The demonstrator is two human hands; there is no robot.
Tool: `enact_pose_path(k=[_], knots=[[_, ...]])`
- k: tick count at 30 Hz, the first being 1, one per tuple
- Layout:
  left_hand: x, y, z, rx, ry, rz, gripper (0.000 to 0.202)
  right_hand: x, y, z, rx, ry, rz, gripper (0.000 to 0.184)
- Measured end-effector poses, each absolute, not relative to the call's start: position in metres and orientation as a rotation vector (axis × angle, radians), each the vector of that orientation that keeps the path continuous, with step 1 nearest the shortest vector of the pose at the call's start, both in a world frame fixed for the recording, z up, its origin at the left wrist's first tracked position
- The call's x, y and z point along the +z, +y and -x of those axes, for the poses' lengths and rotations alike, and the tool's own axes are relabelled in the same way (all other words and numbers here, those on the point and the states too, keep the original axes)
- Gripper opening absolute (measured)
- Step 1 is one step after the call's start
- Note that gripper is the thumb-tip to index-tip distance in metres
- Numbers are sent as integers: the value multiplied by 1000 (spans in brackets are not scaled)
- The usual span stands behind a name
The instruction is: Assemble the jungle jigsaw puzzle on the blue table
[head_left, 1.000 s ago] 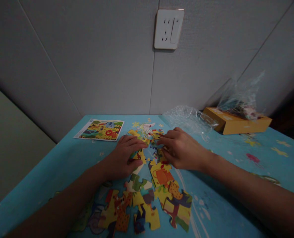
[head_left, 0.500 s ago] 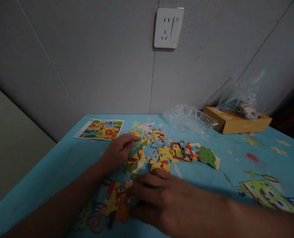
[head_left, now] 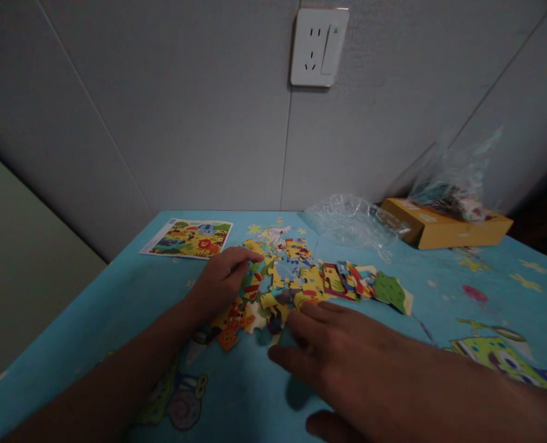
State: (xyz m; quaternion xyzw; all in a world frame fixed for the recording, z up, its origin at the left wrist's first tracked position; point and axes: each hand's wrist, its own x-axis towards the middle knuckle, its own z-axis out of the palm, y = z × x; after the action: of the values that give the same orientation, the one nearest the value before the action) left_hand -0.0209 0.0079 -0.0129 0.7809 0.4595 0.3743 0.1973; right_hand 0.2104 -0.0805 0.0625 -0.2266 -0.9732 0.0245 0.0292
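Note:
A cluster of cardboard jigsaw puzzle pieces (head_left: 285, 274) lies on the table, printed in yellow, blue, red and green. At its left edge rests my left hand (head_left: 220, 280), index finger stretched onto the pieces and the other fingers partly hidden. My right hand (head_left: 342, 351) is palm down at the near right side, fingers apart, its fingertips at or just over the nearest pieces. Between the hands sits an orange spotted piece (head_left: 229, 332), beside a pale piece (head_left: 255, 317). A row of loose pieces (head_left: 347, 280), some overlapping, runs right to a green piece (head_left: 391, 292).
A printed picture sheet (head_left: 190, 239) lies at the back left. Crumpled clear plastic (head_left: 356, 221) and a yellow box (head_left: 462, 234) with a plastic bag (head_left: 458, 184) on it are at the back right. The blue cartoon tablecloth (head_left: 236, 394) meets a grey wall (head_left: 208, 123).
The orange spotted piece and those around it have moved away from me, up against the main cluster. My right hand has shifted forward and right, its fingers more spread. My left hand stays put.

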Motion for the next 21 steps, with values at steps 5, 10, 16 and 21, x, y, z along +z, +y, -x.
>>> enact_pose_path(k=[5, 10, 16, 21], knots=[[-14, 8, 21, 1053, 1261, -2262, 28, 59, -87, -227, 125, -3026, 859, 26], [-16, 9, 21, 1038, 1253, -2285, 27, 50, -67, -217, 124, -3071, 897, 39], [-16, 10, 22, 1051, 1192, -2342, 25, 46, -53, -209, -203, -2994, 956, 35], [-10, 4, 20, 1020, 1130, -2450, 23, 53, -79, -233, -168, -3036, 1116, 24]])
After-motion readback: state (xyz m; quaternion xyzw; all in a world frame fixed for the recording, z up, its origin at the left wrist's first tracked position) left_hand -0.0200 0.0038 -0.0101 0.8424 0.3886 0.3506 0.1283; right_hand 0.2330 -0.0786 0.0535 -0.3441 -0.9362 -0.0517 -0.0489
